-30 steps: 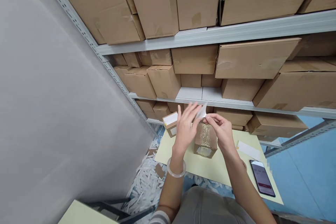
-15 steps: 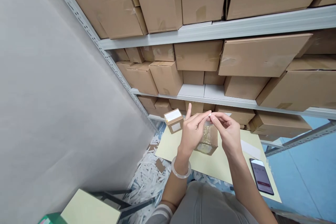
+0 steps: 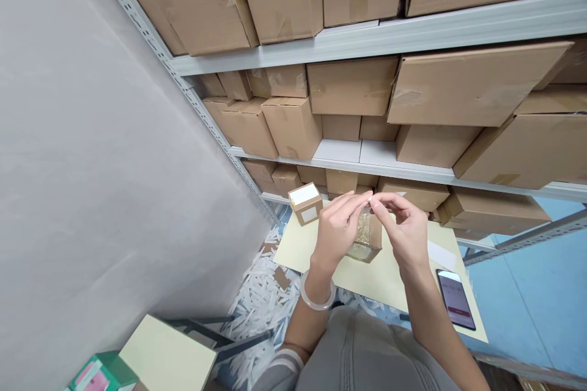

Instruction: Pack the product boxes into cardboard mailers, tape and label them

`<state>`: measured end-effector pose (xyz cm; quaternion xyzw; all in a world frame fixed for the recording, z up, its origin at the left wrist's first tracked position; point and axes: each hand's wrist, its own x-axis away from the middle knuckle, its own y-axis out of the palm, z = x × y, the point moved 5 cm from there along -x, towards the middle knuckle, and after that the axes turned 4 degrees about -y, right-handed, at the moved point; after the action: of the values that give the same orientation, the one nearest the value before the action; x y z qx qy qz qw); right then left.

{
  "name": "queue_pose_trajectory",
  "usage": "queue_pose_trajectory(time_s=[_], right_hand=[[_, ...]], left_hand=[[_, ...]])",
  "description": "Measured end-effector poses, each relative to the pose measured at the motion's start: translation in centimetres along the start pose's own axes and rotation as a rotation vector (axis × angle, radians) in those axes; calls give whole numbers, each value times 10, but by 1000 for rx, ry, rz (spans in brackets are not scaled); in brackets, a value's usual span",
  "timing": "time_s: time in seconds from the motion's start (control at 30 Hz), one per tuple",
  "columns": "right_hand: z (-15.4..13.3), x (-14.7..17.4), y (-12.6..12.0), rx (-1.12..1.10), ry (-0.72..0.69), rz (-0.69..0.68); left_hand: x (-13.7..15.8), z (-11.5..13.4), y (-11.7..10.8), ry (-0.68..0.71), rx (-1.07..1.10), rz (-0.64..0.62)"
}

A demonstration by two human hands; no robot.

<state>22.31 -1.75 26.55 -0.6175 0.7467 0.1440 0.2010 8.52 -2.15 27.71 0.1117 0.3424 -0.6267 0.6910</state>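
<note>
My left hand [image 3: 338, 227] and my right hand [image 3: 403, 225] meet at their fingertips above a small taped cardboard box [image 3: 370, 237]. Both are pinched around a tiny white piece [image 3: 369, 200], too small to name. The box below them stands on a pale yellow table [image 3: 298, 250], partly hidden by my hands, with shiny tape across its top. Left of my left hand stands a second small cardboard box [image 3: 306, 204] with white labels on its top and side.
A phone [image 3: 456, 299] with its screen lit and a white paper [image 3: 441, 255] lie on the table's right side. Metal shelving [image 3: 293, 160] full of cardboard boxes rises behind. White paper strips [image 3: 261, 299] litter the floor. A yellow-topped stand [image 3: 169, 354] is at lower left.
The left index finger, raised before, has come down beside the others. The pinch on the tiny white piece stays the same. My view has shifted slightly.
</note>
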Motion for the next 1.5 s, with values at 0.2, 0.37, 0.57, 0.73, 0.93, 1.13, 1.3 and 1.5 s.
queue_pose_trajectory(time_s=[0.2, 0.37, 0.57, 0.73, 0.93, 1.13, 1.3, 1.5], right_hand=[[-5, -1, 2, 79, -59, 10], [-7, -1, 2, 180, -119, -5], [-9, 0, 10, 280, -217, -96], [-4, 1, 18, 243, -176, -109], [2, 0, 28, 123, -74, -116], [2, 2, 33, 58, -16, -128], [2, 3, 32, 61, -29, -115], [2, 3, 32, 160, -92, -85]], left_hand=[[1, 2, -1, -72, 81, 15], [-1, -3, -2, -208, 159, -62], [4, -15, -6, -357, 313, -6], [6, -20, -16, -387, 315, 59], [9, -15, -25, -333, 235, 91], [11, -12, -24, -305, 171, 106], [12, -12, -24, -285, 146, 75], [14, -10, -25, -270, 170, 64]])
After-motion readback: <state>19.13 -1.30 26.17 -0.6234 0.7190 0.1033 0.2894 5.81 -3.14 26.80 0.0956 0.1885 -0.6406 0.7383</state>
